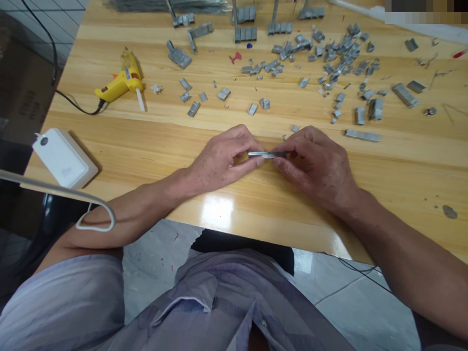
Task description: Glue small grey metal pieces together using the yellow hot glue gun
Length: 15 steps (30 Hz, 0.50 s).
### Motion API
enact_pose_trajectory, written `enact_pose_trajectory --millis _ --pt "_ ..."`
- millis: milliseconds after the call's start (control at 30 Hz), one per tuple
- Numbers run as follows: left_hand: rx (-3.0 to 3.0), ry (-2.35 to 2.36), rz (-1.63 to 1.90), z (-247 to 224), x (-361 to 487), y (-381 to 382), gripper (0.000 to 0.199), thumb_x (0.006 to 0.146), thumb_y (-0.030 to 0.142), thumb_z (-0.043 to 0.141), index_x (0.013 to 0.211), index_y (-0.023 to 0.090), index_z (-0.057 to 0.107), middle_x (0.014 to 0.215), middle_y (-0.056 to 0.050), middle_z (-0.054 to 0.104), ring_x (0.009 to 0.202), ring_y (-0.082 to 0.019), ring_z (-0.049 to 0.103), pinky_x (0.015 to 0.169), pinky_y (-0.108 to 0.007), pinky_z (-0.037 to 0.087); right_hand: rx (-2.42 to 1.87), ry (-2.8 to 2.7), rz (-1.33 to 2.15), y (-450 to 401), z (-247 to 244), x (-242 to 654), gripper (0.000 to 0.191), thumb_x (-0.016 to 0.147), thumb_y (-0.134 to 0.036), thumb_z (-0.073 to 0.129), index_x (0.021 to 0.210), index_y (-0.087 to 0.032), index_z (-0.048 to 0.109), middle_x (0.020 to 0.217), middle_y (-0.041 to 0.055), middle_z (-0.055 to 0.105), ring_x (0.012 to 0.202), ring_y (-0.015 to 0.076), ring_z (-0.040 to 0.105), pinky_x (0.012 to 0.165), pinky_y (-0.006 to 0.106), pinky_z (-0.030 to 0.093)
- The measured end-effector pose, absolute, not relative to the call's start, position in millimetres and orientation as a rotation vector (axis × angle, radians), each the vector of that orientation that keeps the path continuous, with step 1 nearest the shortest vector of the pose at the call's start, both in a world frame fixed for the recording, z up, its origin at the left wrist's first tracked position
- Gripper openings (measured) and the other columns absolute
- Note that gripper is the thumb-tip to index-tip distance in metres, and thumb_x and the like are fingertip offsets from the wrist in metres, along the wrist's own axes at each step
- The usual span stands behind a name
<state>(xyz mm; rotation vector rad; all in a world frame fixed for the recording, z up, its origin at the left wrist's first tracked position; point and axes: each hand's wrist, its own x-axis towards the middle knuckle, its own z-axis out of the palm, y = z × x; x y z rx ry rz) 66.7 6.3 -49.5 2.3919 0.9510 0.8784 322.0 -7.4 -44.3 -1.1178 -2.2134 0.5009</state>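
Between my two hands, just above the front part of the wooden table, is a short, thin grey metal strip (268, 155), held level. My left hand (228, 155) pinches its left part between thumb and fingers. The right end is pinched the same way by my right hand (317, 161), whose fingers hide that tip. A small flat grey piece (295, 128) lies just beyond my right fingers. To the right of that hand rests a longer row of grey staple-like metal (362, 136).
A yellow glue gun (122, 83) lies at the left, its cord running off the table. Nearer stands a white power adapter (65, 157). Loose grey metal pieces (343, 53) are heaped at the back right. Several upright rods with grey blocks (245, 34) stand along the back.
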Motion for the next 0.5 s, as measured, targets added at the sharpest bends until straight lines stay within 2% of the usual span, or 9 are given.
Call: enact_pose_trajectory --millis 500 --pt "2.375 0.937 0.888 -50.0 66.6 7.1 0.023 0.108 0.045 0.066 0.108 0.023 0.075 0.097 -0.006 0.075 0.086 -0.017 0.068 0.074 -0.031 0.054 -1.096 -2.184 0.497 -6.5 -48.3 323.3 0.021 0.107 -0.044 0.061 0.110 -0.031 0.078 0.099 0.0066 0.076 0.083 0.0235 0.068 0.072 0.041 0.057"
